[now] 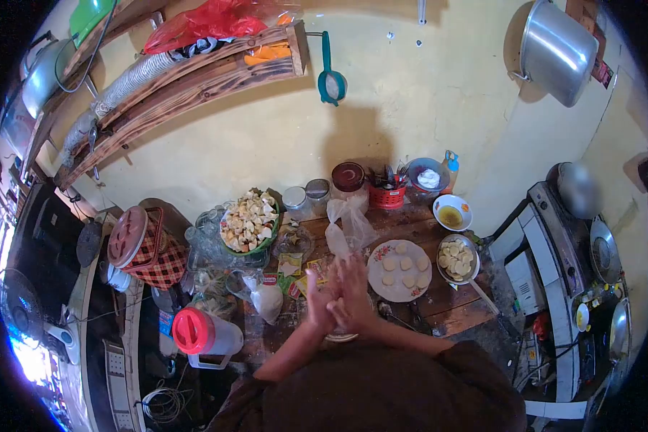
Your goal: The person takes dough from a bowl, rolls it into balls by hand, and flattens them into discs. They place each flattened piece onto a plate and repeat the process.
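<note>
My left hand (320,305) and my right hand (356,299) meet palm to palm in front of my body, fingers mostly straight and pressed together. Whatever lies between the palms, if anything, is hidden. Just right of them is a white flower-patterned plate (405,294) bearing several small pale flattened dough pieces (389,264). Below my hands, the rim of a bowl or dish (340,337) shows in part. Beyond the fingers lies a clear plastic bag (347,229). Several yellow and green sachets (289,264) are close by on the left.
A long-handled pan (457,261) holds pale slices, with a bowl of yellowish liquid (453,214) behind it. Leftward stand a green basket of cut pieces (249,225), a bag of white powder (267,302) and a red-lidded pitcher (207,337). A stove (554,216) is at right.
</note>
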